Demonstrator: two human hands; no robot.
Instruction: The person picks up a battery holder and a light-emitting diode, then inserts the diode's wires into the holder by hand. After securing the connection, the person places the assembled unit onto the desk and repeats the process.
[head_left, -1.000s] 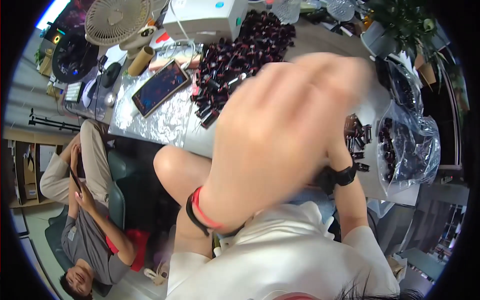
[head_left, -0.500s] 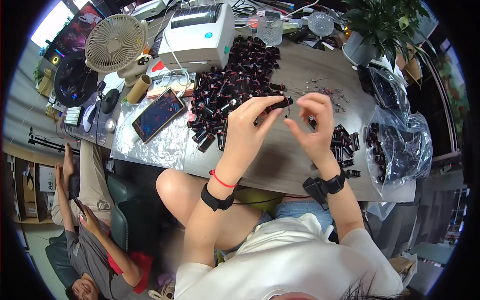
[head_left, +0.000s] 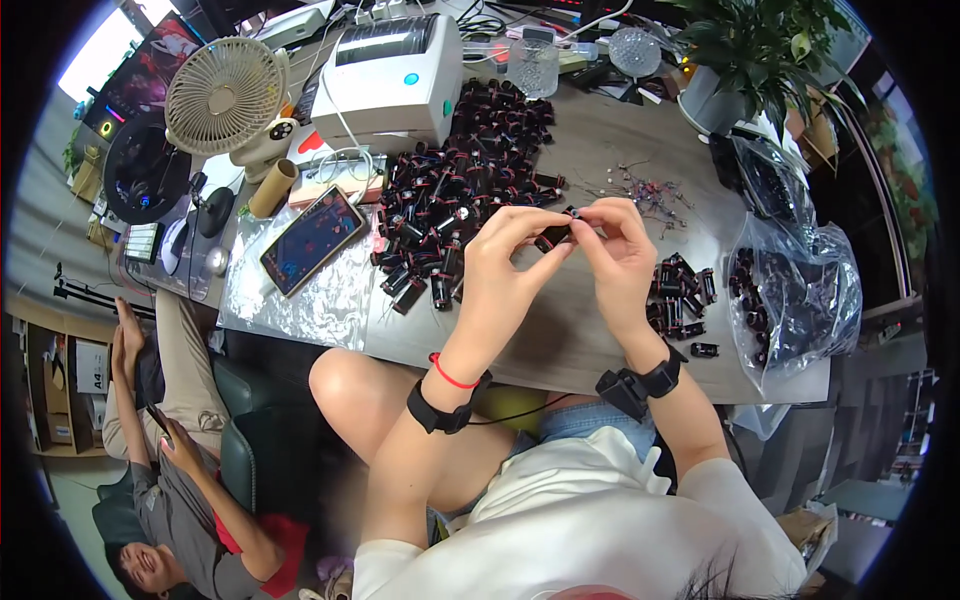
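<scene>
- grip of the left hand [head_left: 505, 250]: clamped on a small black cylinder [head_left: 552, 238], thumb below and fingers above, held over the desk [head_left: 610, 120].
- right hand [head_left: 622, 250]: thumb and forefinger close at the cylinder's upper end; i cannot tell if they pinch it. the other fingers curl in.
- both forearms rise from the lower edge and lean inward, so the hands meet in front of the chest; black bands circle both wrists.
- just beside the right hand lies a small group of black cylinders [head_left: 680, 290], then a clear bag [head_left: 800, 290]; left of the left hand spreads a large heap of them [head_left: 455, 190].
- farther left, a phone [head_left: 313, 240] shows a lit screen, its details too small to read.
- at far left, a white pack [head_left: 92, 367] on a shelf bears large dark print.
</scene>
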